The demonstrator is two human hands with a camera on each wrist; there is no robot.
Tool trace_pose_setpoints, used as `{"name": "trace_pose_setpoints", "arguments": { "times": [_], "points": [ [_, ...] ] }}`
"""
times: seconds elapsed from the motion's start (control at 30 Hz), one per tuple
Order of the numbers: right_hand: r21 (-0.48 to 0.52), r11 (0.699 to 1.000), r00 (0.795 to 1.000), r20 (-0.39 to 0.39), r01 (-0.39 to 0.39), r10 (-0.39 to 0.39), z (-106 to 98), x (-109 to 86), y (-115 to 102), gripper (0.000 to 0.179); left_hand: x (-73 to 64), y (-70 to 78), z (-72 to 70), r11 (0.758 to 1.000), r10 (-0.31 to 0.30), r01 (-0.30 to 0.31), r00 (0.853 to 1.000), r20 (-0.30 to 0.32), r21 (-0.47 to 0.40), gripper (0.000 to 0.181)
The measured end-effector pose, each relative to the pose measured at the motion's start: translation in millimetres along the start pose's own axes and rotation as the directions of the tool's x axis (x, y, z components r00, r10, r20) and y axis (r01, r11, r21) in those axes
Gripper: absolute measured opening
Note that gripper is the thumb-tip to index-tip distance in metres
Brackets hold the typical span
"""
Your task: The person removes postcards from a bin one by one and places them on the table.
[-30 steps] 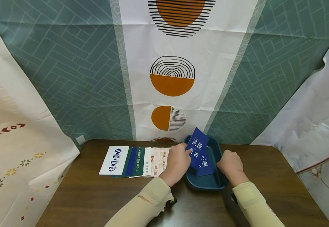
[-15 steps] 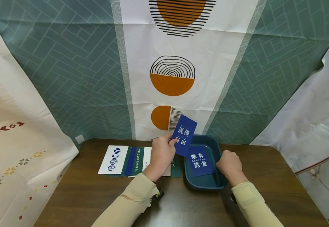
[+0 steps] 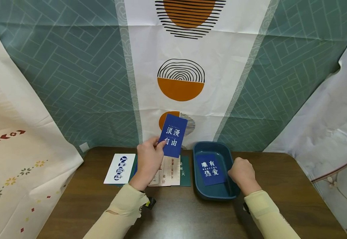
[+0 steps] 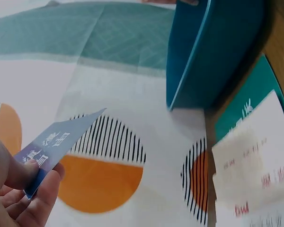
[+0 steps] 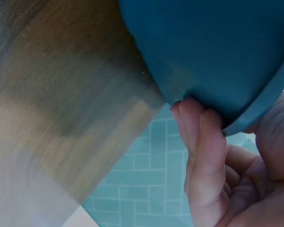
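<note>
Between thumb and fingers, my left hand (image 3: pixel 148 157) pinches a blue card (image 3: pixel 173 136) with white Chinese characters, raised above the row of cards. In the left wrist view the card (image 4: pixel 61 142) slants up from the fingertips. My right hand (image 3: pixel 243 172) grips the right rim of a dark blue bin (image 3: pixel 201 192); the right wrist view has its fingers (image 5: pixel 206 146) against the outer wall and the thumb over the rim. Inside the bin lies another blue card (image 3: pixel 211 169) with white characters. Left of the bin, overlapping cards form a row, partly hidden behind my left hand.
The row includes a white card with blue lettering (image 3: pixel 120 168) at its left end, cream cards with red print (image 3: pixel 172 171) and a green card (image 3: pixel 185 172) near the bin. A patterned cloth (image 3: pixel 101 83) hangs behind the wooden table (image 3: pixel 173 212).
My left hand has carried the blue card from over the bin leftward, above the row of cards. My right hand stays on the bin's rim.
</note>
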State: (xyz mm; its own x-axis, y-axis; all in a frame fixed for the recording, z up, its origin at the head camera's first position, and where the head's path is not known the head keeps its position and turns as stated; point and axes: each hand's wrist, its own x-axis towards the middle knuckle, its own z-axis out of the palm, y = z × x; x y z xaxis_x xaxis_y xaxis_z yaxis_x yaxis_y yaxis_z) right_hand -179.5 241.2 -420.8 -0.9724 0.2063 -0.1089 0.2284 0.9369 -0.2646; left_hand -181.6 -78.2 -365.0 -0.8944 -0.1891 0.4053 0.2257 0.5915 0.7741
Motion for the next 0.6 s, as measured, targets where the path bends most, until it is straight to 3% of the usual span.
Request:
{"name": "trace_pose_setpoints", "arguments": {
  "times": [0.3,0.6],
  "points": [
    [0.014,1.000,0.999,0.042,-0.004,0.003,-6,0.1,1,0.015,8.6,-44.1,-46.9,0.994,-0.055,0.064,0.993,-0.103,0.091,0.027],
    [0.070,0.998,0.998,0.063,0.003,-0.008,-4,2.6,8,0.018,5.5,-104.9,-91.6,0.973,-0.140,0.162,0.981,-0.132,0.167,0.028]
  ]
}}
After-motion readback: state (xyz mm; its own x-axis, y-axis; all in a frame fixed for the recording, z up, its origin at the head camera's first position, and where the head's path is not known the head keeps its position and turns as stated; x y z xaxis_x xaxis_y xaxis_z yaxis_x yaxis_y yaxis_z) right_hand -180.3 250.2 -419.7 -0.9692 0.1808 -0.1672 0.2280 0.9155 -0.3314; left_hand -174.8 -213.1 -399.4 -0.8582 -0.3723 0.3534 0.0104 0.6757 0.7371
